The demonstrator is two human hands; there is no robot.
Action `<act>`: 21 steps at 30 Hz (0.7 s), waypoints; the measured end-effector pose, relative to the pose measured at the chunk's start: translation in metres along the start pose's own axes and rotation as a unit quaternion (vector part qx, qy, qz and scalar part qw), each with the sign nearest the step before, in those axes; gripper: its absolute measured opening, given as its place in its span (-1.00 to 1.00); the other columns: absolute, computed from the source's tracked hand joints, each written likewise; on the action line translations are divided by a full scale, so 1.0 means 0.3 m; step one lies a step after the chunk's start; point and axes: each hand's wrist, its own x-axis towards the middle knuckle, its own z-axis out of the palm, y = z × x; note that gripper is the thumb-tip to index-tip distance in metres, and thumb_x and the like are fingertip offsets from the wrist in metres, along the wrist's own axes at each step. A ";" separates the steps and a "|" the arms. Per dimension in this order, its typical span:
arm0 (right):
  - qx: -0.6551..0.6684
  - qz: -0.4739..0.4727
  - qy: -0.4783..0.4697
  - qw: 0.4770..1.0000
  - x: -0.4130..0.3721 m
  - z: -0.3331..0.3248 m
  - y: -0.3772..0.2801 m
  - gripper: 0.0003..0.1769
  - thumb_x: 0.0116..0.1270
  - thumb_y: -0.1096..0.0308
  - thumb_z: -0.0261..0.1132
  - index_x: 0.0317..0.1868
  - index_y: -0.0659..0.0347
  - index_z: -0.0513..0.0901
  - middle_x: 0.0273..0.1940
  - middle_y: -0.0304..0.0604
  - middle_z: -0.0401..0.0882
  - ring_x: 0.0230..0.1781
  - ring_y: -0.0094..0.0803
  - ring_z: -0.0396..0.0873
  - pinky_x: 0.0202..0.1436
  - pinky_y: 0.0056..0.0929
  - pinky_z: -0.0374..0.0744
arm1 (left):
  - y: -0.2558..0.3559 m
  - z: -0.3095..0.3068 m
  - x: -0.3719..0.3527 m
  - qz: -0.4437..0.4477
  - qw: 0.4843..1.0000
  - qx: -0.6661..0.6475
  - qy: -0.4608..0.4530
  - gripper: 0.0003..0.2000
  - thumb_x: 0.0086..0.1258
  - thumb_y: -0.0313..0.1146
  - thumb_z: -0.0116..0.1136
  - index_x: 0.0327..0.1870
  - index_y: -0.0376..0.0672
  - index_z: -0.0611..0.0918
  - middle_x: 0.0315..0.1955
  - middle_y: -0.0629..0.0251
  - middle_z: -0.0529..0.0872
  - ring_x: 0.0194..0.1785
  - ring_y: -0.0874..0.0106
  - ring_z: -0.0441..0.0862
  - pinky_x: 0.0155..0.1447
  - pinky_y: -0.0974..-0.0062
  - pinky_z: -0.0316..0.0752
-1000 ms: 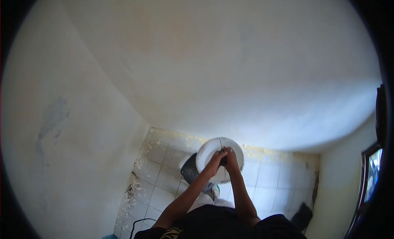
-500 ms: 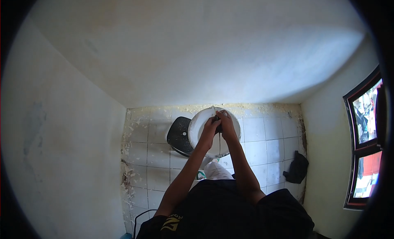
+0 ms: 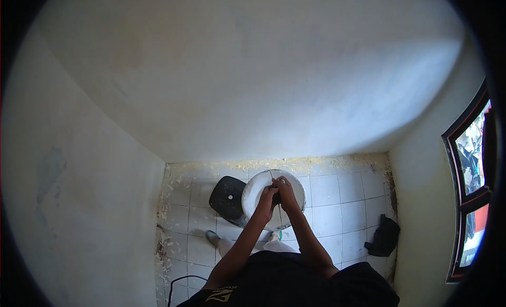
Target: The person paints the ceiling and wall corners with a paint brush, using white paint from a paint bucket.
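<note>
Over a round white bucket (image 3: 248, 195) on the floor, my two hands come together. My left hand (image 3: 267, 197) is closed round a small dark thing (image 3: 276, 198), and my right hand (image 3: 285, 190) is closed on it from the other side. The fingers hide most of it, so I cannot tell its kind. A thin line runs from the far rim of the bucket past my hands to the near rim. Pale contents show inside the bucket around my hands.
A black stool (image 3: 227, 196) with a hole in its top stands left of the bucket. Dark cloth (image 3: 383, 237) lies on the tiles (image 3: 327, 216) at right. Paint flakes litter the floor along the wall (image 3: 263, 96). A black cable (image 3: 184, 277) curves at lower left; a window (image 3: 468, 196) is at right.
The view has tilted up, so the bucket, stool and hands sit lower. My foot now shows left of the bucket. Both hands stay together on the dark thing.
</note>
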 end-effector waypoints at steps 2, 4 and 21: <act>0.001 -0.012 0.002 1.000 0.002 -0.007 0.001 -0.84 0.33 0.27 0.26 -0.31 0.16 0.52 -0.45 -0.29 0.48 -0.47 -0.56 0.44 -0.44 -0.55 0.40 | -0.015 0.001 0.011 0.001 1.000 -0.002 -0.002 -0.72 0.41 -0.29 0.04 0.08 -0.17 0.50 -0.10 0.24 0.61 -0.01 0.39 0.60 0.05 0.36 0.53; 0.002 -0.016 0.009 1.000 0.004 0.003 -0.006 -0.85 0.33 0.28 0.27 -0.33 0.14 0.51 -0.46 -0.29 0.47 -0.48 -0.57 0.45 -0.47 -0.55 0.40 | 0.001 0.003 0.015 -0.007 1.000 -0.002 -0.008 -0.72 0.42 -0.29 0.04 0.08 -0.17 0.49 -0.12 0.24 0.60 -0.03 0.38 0.60 0.07 0.34 0.53; 0.014 -0.072 0.053 0.996 -0.093 -0.160 -0.040 -0.79 0.29 0.29 0.29 -0.25 0.25 0.52 -0.43 -0.20 0.51 -0.47 -0.50 0.53 -0.48 -0.54 0.45 | -0.099 0.112 0.001 -0.026 0.994 0.014 -0.104 -0.78 0.40 -0.26 0.05 -0.06 -0.15 0.57 -0.27 0.29 0.68 -0.22 0.43 0.67 -0.12 0.43 0.59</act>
